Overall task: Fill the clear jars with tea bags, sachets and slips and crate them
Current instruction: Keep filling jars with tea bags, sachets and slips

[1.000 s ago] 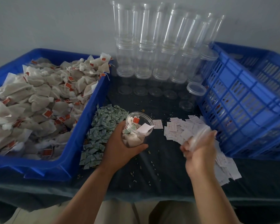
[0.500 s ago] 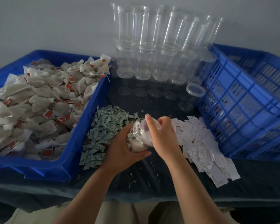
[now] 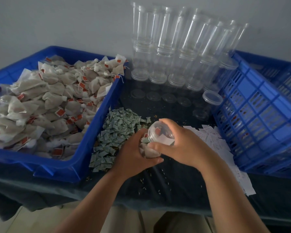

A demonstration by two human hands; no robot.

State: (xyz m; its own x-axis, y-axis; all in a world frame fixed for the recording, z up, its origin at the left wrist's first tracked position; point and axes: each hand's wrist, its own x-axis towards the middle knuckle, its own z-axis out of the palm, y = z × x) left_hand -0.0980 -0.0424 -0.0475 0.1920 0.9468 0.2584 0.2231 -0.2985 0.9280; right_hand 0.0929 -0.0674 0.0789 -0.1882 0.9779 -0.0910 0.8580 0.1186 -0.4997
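Item: filled jar (image 3: 149, 149); left grip (image 3: 134, 155) clamped round body; right grip (image 3: 183, 145), second ago apart from jar, now clamped over lid (image 3: 160, 132): capping; crate (image 3: 259, 123) next.

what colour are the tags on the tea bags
Red-orange tags on off-white tea bags; best seen in the head view.

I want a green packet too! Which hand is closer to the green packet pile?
Left. The left hand sits at the right edge of the green packet pile, holding the jar; the right hand is farther right, gripping the jar's top.
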